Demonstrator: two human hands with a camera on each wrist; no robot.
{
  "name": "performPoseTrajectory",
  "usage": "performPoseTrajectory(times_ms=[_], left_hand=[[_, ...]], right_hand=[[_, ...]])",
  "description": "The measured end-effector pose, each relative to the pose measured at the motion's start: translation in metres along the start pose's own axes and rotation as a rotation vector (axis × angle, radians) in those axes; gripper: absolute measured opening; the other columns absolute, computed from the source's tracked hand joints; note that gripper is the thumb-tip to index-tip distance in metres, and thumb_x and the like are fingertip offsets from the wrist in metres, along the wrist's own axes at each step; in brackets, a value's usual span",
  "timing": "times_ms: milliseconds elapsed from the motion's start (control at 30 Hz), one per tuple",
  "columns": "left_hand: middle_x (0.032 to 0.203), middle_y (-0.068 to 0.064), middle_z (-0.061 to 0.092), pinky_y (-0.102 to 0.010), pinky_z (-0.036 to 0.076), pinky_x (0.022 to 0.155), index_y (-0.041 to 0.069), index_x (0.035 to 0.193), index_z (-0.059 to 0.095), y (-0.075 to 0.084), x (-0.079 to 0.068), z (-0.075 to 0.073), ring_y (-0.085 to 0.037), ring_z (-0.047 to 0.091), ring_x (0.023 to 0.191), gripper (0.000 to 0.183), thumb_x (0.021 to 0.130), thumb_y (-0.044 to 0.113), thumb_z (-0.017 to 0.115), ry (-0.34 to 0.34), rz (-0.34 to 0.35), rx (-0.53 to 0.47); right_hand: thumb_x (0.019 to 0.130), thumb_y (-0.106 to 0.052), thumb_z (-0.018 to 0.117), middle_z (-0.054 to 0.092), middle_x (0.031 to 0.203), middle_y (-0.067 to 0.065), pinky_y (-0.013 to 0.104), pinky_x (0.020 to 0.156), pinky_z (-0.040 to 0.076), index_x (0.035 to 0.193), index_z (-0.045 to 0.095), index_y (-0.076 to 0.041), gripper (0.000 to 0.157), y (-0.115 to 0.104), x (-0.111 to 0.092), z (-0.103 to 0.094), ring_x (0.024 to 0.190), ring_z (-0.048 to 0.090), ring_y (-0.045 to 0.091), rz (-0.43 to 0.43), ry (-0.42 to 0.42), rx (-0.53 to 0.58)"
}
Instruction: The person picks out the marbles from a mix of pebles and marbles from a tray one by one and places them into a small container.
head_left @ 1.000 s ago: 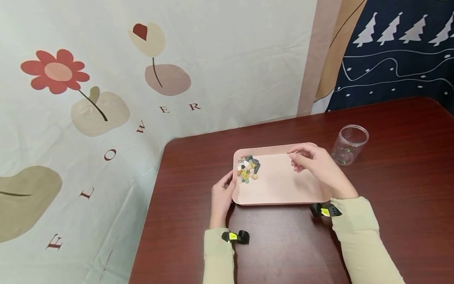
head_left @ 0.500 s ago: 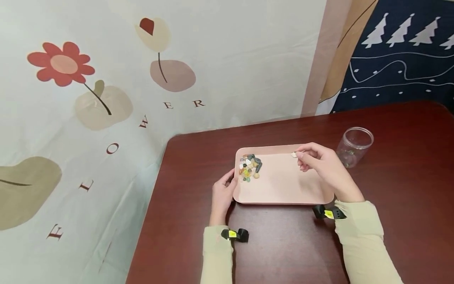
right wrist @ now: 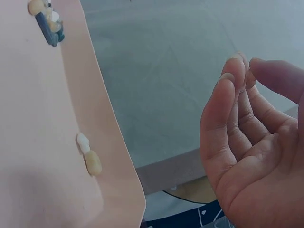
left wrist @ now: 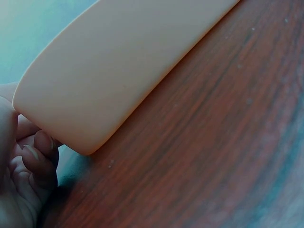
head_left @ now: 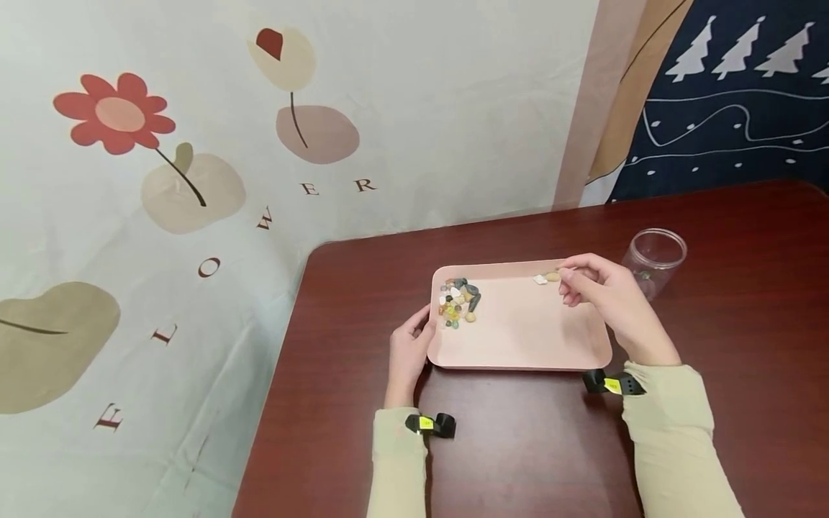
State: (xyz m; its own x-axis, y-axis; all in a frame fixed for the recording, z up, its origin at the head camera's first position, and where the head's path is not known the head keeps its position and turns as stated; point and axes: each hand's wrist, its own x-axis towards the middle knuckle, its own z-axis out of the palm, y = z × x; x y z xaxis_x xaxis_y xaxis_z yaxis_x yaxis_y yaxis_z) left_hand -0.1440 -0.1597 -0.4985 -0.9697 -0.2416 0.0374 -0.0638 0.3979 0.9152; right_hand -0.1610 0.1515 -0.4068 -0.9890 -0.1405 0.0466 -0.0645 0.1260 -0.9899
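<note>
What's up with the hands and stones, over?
Left hand holds tray. Right hand seemingly empty. Two stones apart from cluster. Nothing visibly blocking.

This is an indoor room, perhaps a home or a dressed corner; which one cannot be told. A creased off-white cloth (head_left: 421,93) printed with muted flowers and the letters FLOWER hangs across the left and upper middle of the frame. A navy cloth (head_left: 745,169) with white fir trees covers the upper right. A dark reddish-brown, wood-grained table (head_left: 531,446) with rounded corners spans the lower middle and right.
</note>
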Motion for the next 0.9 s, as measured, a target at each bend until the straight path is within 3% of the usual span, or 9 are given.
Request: performPoseTrajectory(times_ms=[200, 333, 533, 900], left_hand=[[0.103, 0.006, 0.063, -0.023, 0.041, 0.048, 0.029, 0.114, 0.062, 0.001, 0.001, -0.001, -0.011, 0.047, 0.055, 0.030, 0.084, 0.029, 0.060, 0.003, 0.007, -0.004], [0.091, 0.001, 0.064, -0.023, 0.040, 0.046, 0.029, 0.114, 0.062, 0.002, 0.000, 0.000, -0.010, 0.046, 0.053, 0.031, 0.083, 0.031, 0.061, -0.003, 0.002, -0.006], [0.108, 0.009, 0.061, -0.023, 0.044, 0.057, 0.029, 0.113, 0.063, 0.001, -0.001, 0.001, -0.009, 0.051, 0.066, 0.031, 0.083, 0.030, 0.061, 0.008, -0.001, -0.004], [0.108, 0.008, 0.061, -0.022, 0.042, 0.054, 0.029, 0.113, 0.063, 0.001, -0.002, 0.001, -0.011, 0.048, 0.062, 0.031, 0.083, 0.030, 0.061, 0.018, -0.008, -0.008]], right_hand=[[0.087, -0.024, 0.058, 0.061, 0.078, 0.011, 0.026, 0.063, 0.051, 0.109, 0.054, 0.002, 0.034, 0.002, 0.001, -0.003, 0.067, 0.058, 0.020, -0.040, 0.029, 0.062], [0.087, -0.022, 0.058, 0.060, 0.080, 0.014, 0.026, 0.062, 0.051, 0.108, 0.055, 0.001, 0.031, 0.005, 0.000, -0.008, 0.067, 0.058, 0.019, -0.050, 0.041, 0.067], [0.086, -0.025, 0.058, 0.061, 0.081, 0.011, 0.025, 0.063, 0.050, 0.110, 0.054, 0.000, 0.034, 0.005, -0.002, -0.013, 0.068, 0.058, 0.017, -0.030, 0.054, 0.043], [0.085, -0.022, 0.060, 0.059, 0.081, 0.013, 0.022, 0.063, 0.050, 0.112, 0.057, -0.003, 0.033, 0.008, -0.003, -0.021, 0.067, 0.056, 0.020, -0.045, 0.130, 0.083]])
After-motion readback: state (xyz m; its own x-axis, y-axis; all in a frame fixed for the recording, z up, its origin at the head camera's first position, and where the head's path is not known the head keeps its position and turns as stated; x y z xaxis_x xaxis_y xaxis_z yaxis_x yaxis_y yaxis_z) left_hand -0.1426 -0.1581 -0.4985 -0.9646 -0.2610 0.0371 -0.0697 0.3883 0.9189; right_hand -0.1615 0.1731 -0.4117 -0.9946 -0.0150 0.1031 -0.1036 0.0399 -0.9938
